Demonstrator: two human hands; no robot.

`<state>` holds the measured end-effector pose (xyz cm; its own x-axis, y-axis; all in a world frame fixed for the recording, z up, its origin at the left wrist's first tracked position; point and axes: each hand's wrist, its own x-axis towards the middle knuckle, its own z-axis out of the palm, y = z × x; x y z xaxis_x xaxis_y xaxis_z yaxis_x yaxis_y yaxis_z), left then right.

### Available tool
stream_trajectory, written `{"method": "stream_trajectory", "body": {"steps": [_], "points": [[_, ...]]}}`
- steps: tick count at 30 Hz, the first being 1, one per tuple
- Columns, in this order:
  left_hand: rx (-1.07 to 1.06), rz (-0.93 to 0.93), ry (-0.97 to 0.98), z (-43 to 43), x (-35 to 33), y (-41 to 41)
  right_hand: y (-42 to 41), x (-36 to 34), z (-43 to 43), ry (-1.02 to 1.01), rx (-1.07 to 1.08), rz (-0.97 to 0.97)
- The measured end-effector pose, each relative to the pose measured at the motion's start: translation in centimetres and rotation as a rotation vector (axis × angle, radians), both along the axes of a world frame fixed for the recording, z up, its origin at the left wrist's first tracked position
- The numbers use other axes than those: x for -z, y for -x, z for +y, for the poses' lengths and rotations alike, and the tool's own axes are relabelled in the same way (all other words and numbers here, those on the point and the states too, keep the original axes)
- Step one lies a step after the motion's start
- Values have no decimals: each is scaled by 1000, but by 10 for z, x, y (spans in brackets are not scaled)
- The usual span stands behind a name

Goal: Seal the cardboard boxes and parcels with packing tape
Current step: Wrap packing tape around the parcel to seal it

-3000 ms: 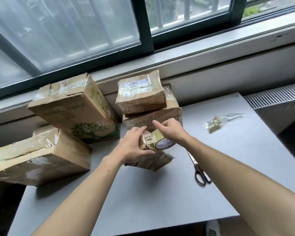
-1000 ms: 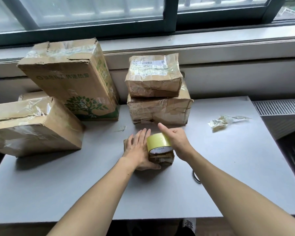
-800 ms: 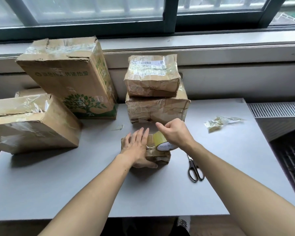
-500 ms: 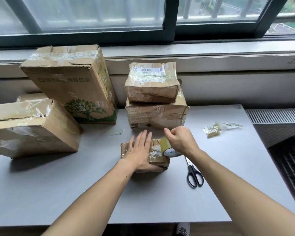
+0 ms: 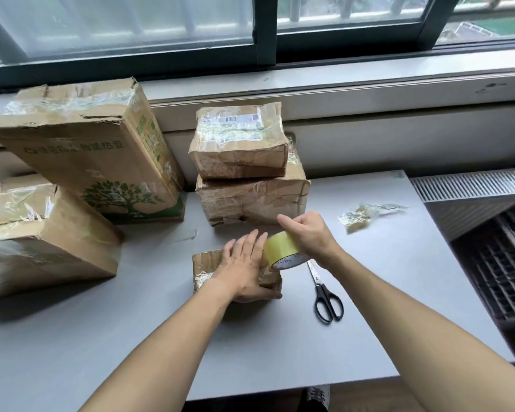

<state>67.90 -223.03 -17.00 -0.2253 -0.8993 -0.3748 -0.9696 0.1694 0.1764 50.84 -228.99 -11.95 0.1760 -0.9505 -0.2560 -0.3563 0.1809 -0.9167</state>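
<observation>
**Small parcel held flat, tape roll at its right end**

On my feed the small crumpled brown cardboard parcel (image 5: 204, 263) lies near the middle of the table. Its corrugated skin is dented and its left end is patched with shiny clear tape. At its far right corner sits the roll of yellow packing tape (image 5: 280, 248), tilted, with the printed white core facing me. Behind, from left to right, are a low brown box wrapped in wrinkled clear tape (image 5: 42, 248), a tall leaning brown carton printed with a green tree (image 5: 95, 162), and a stack of two battered brown parcels (image 5: 250, 200), the upper one bearing a white label.

All of it rests on a plain grey table (image 5: 101, 337) set against a pale window ledge (image 5: 369, 81) under a dark-framed window (image 5: 265, 28). Just right of the parcel lie black-handled scissors (image 5: 324, 295), blades pointing away. Farther right is a crumpled wad of used clear tape (image 5: 357, 217), and past the table edge a white slatted grille (image 5: 470, 185).

The left hand (image 5: 244, 263) lies flat on the parcel's top, fingers straight and together, thumb along the near right edge, pressing rather than clutching. The right hand (image 5: 306, 233) reaches over the roll from the far side, fingers curled round it in a firm grip.
</observation>
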Motion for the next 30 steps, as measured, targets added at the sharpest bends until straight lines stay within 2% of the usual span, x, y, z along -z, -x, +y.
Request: {"method": "stream_trajectory", "body": {"steps": [7,16,20,27,30], "points": [[7,-54,-10,0,-1,3,11,24,2,124,-61,351],[4,-62,42,0,-1,6,28,20,-11,86,-110,460],[2,-64,41,-1,0,5,44,25,-11,87,-51,506],[0,-75,69,-1,3,8,-11,49,9,175,-86,608],[-14,-114,-2,-4,0,12,-16,58,14,208,-105,700]]}}
